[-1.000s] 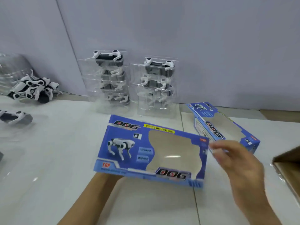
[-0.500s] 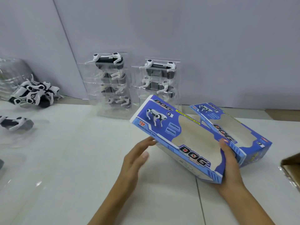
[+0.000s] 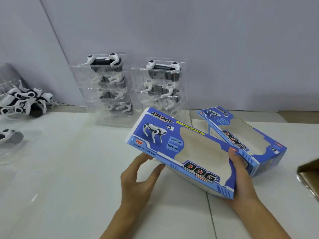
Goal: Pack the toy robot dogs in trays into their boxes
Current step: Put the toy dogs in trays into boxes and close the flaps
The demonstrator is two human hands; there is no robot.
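Two stacks of clear trays with toy robot dogs stand against the wall: left stack (image 3: 107, 88), right stack (image 3: 162, 83); loose dogs (image 3: 22, 102) lie far left on the table (image 3: 69, 169). Trays look like thin blister plastic, light, flexy and slick, so best taken by the flat rims with both hands, not by the dog's thin legs, which look snappable. Left hand (image 3: 138, 176) has fingers loosely spread, tips touching the underside of the near box's left end, a support rather than a clamp. Near box (image 3: 181, 149) is tilted, off the table, window side up, apparently empty. Thin card plus film window means light and easily crushed: hold by edges and corners, keep off the window. Right hand (image 3: 241, 173) grips its right end, thumb on top. Second box (image 3: 245, 140) lies on the table just behind, near the hand.
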